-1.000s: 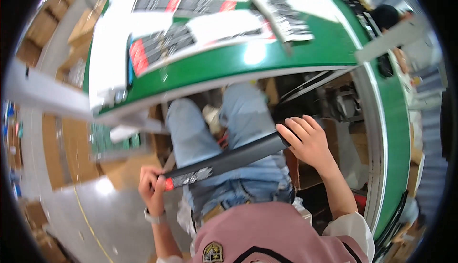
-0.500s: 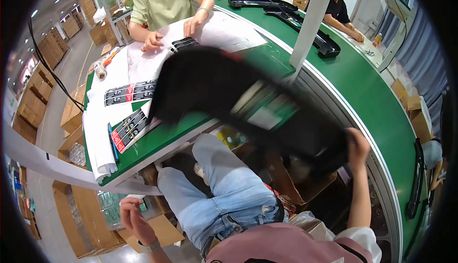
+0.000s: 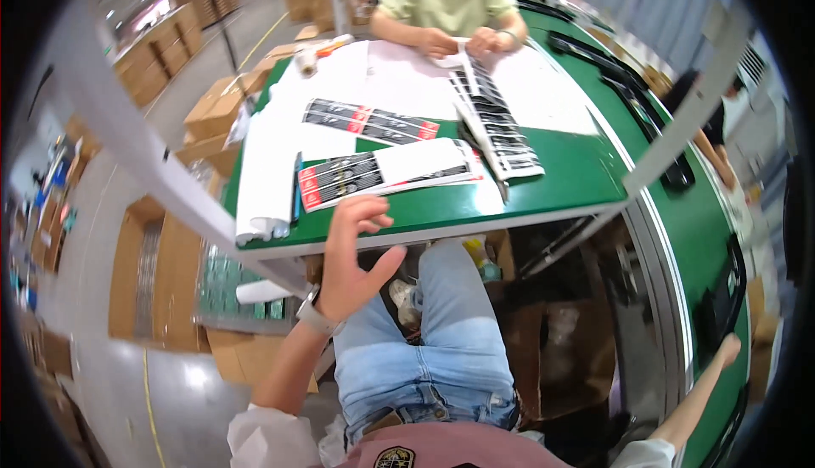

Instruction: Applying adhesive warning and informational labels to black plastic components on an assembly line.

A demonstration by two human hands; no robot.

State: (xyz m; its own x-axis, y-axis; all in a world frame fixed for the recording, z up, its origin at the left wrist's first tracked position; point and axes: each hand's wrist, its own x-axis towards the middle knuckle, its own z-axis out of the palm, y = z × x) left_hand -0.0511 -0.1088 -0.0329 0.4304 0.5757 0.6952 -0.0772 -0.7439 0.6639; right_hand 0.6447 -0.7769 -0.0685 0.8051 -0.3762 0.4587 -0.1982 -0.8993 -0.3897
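My left hand (image 3: pixel 355 256) is raised at the front edge of the green table, fingers and thumb apart, with nothing in it. Just beyond it lie label sheets (image 3: pixel 340 181) printed black and red, with a white strip across part of them. Far to the right, my right hand (image 3: pixel 728 350) is closed at the near end of a long black plastic panel (image 3: pixel 723 297), which rests on the green conveyor. Its fingertips are hardly visible. Across the table, a person's hands (image 3: pixel 463 41) hold a strip of black-and-white labels (image 3: pixel 501 124).
More black panels (image 3: pixel 649 124) lie along the green conveyor (image 3: pixel 692 230) at the right. A white post (image 3: pixel 679 133) stands between table and conveyor. Rolled white paper (image 3: pixel 265 188) and a blue pen (image 3: pixel 297 186) are at the table's left. Open cardboard boxes (image 3: pixel 140 273) stand on the floor.
The black panel in my right hand has swung from over the table to the conveyor at the right. My left hand has risen toward the label sheets. The view has turned.
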